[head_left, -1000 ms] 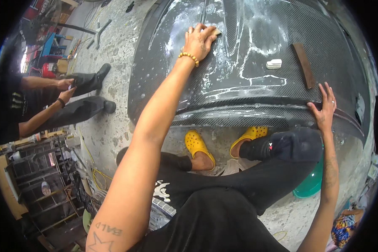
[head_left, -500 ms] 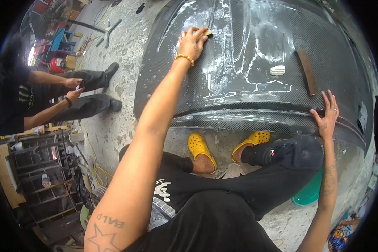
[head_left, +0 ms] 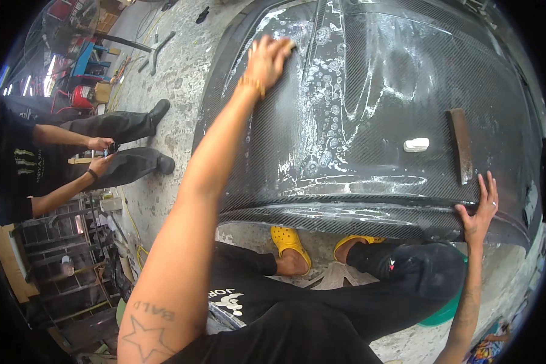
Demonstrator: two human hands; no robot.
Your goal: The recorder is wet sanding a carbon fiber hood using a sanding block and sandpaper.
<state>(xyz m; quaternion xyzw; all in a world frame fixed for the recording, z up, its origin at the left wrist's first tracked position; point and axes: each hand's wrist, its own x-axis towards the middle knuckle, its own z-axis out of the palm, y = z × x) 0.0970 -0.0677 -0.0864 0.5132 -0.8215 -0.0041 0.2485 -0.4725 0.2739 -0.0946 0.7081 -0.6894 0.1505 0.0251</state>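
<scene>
A wet, black carbon-fibre car hood (head_left: pixel 400 145) lies in front of me, with suds and bubbles along its raised middle-left part. My left hand (head_left: pixel 268 59) is stretched far across it, fingers curled over a small tan-and-dark pad (head_left: pixel 293 45) pressed to the surface. Most of that pad is hidden under the fingers. At the near right edge my right hand (head_left: pixel 481 212) rests on the hood, thumb and fingers spread, holding nothing. Just beyond it lies a long brown block (head_left: pixel 460 145). A small white block (head_left: pixel 416 145) sits to the left of that one.
On the left another person (head_left: pixel 48 151) stands with a small dark device in both hands. Behind are a fan stand (head_left: pixel 155 51), a red machine (head_left: pixel 82 97) and a metal rack (head_left: pixel 60 267). A green basin (head_left: pixel 443 312) is by my leg. Yellow clogs (head_left: pixel 290 249) are on my feet.
My left hand with the pad has slid farther across the hood. The hood sits lower in view, as the view has tilted. My right hand stays on the near edge.
</scene>
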